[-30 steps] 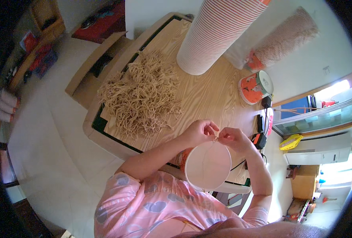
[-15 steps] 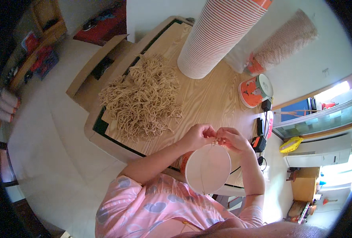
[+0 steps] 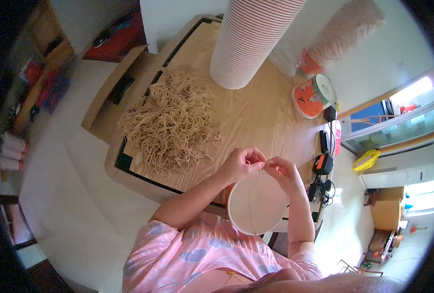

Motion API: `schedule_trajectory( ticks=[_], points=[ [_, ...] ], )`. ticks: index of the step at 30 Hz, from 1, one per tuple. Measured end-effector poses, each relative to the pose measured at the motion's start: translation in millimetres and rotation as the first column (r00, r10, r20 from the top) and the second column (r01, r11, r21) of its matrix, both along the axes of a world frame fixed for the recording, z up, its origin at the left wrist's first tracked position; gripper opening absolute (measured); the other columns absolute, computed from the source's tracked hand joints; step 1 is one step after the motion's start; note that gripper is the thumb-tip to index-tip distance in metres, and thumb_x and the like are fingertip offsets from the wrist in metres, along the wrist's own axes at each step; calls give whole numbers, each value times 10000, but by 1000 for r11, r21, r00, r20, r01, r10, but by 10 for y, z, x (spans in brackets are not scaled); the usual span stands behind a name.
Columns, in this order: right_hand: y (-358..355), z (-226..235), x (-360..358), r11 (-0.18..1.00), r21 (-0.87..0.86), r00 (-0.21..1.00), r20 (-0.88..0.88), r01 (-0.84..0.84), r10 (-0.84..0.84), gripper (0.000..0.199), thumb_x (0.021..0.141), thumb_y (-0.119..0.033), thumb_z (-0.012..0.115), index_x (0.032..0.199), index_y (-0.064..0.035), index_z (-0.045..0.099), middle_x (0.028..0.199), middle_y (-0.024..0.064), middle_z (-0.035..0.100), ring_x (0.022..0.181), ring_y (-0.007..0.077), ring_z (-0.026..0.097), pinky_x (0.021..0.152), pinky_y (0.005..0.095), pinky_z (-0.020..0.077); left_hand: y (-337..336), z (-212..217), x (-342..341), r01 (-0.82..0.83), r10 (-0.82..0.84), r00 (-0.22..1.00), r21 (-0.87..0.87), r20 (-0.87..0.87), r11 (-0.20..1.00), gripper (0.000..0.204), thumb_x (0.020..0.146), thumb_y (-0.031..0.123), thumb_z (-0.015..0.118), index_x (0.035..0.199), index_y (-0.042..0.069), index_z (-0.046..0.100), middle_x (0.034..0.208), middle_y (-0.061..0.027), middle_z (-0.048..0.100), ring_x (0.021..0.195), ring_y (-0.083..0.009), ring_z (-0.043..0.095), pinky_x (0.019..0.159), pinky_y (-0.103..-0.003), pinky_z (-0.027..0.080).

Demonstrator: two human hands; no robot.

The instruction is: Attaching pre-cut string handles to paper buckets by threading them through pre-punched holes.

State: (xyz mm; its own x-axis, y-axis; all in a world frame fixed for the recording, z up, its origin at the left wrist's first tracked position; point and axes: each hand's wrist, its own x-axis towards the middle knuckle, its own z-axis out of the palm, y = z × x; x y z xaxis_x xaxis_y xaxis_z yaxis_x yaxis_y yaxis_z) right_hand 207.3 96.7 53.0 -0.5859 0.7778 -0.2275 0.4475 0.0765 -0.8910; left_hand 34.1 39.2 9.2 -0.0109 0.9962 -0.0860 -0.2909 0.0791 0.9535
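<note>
My left hand (image 3: 243, 163) and my right hand (image 3: 281, 172) meet at the near edge of a wooden table (image 3: 256, 117). Both pinch a thin tan string (image 3: 263, 167) between their fingertips. The string runs down across the inside of a white paper bowl (image 3: 256, 204) that sits just below my hands, against my lap. A big heap of tan string pieces (image 3: 170, 122) lies on the table to the left of my left hand.
A tall stack of paper cups (image 3: 248, 41) stands at the far side of the table. A second sleeve of cups (image 3: 341, 27) lies at the back right, an orange and white lidded tub (image 3: 314, 95) beside it. Black chargers and cables (image 3: 323, 166) lie right of my hands.
Both hands have stayed together over the bowl's rim, shifting slightly as the fingers work the string. The bowl has barely moved.
</note>
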Motion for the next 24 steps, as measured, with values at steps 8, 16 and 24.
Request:
schedule_trajectory(
  ticks=[8,16,24],
  points=[
    [19,201,-108,992,111,993,109,-55,43,125,820,-144,640,843,-21,643,724,35,624,693,87,529,664,270,439,27,1,-21,54,-58,989,27,135,998,198,795,41,634,986,23,584,815,0,595,701,-58,556,647,-201,463],
    [-51,251,-154,967,243,991,122,-76,47,102,795,-109,615,828,-12,620,715,56,612,665,120,539,645,288,445,-11,91,-177,99,-71,964,-98,257,990,206,806,41,619,1007,22,580,848,-10,563,678,-65,550,619,-201,470],
    [-69,243,-211,963,254,985,164,-93,52,142,796,-133,633,874,-14,624,746,110,640,667,167,595,620,329,483,-9,40,-100,20,-22,999,-45,-40,999,84,831,61,624,903,17,625,795,-3,625,728,-43,570,629,-205,476]
  ],
)
